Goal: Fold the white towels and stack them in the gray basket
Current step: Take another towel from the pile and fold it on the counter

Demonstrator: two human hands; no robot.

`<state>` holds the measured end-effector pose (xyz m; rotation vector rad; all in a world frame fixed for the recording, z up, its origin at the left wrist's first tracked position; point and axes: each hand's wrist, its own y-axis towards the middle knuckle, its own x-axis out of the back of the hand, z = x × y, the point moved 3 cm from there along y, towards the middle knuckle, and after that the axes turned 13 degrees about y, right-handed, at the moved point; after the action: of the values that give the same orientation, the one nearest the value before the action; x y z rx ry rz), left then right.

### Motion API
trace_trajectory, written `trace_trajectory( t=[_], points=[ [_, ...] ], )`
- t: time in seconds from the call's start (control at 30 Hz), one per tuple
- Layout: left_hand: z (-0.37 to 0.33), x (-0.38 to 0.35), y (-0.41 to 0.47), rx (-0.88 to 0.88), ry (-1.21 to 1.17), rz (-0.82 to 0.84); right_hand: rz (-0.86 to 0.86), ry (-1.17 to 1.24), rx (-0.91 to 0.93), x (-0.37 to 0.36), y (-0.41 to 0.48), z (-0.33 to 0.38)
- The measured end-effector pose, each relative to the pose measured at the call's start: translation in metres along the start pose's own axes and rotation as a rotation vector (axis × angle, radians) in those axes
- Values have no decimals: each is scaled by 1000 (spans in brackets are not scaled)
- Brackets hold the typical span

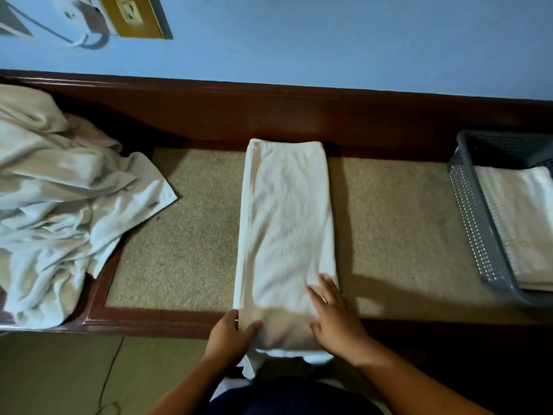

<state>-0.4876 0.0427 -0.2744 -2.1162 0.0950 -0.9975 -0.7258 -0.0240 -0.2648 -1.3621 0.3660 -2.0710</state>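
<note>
A folded towel (287, 223), doubled into a long white strip, lies in the middle of the frame. It runs from the back rail of the tabletop (191, 235) to its near edge, where the end hangs slightly over. The left hand (230, 333) pinches the strip's near left corner, thumb on top. The right hand (336, 319) lies flat on the near right part, fingers straight and spread, grasping nothing. At the right edge of the frame the gray basket (469, 211) stands on the tabletop, well apart from the strip, with stacked towels (520, 223) folded flat inside it. At the left edge a pile of unfolded towels (59, 199) sprawls over the wooden rim. Behind is a blue wall (329, 40), with a brass socket plate (131, 13) in the upper left.
</note>
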Motion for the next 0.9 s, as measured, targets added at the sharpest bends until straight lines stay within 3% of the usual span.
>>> trace_trajectory(
  t=[0.17,0.3,0.67,0.9],
  points=[
    [20,-19,-4,6,209,200,26,18,-6,-14,-14,-3],
    [49,-29,-10,33,266,191,28,-32,22,-24,-28,-7],
    [62,-18,0,68,370,18,252,-91,50,-23,-39,-22],
    [51,30,7,-68,405,-333,183,-40,59,-32,-36,-27]
  ],
)
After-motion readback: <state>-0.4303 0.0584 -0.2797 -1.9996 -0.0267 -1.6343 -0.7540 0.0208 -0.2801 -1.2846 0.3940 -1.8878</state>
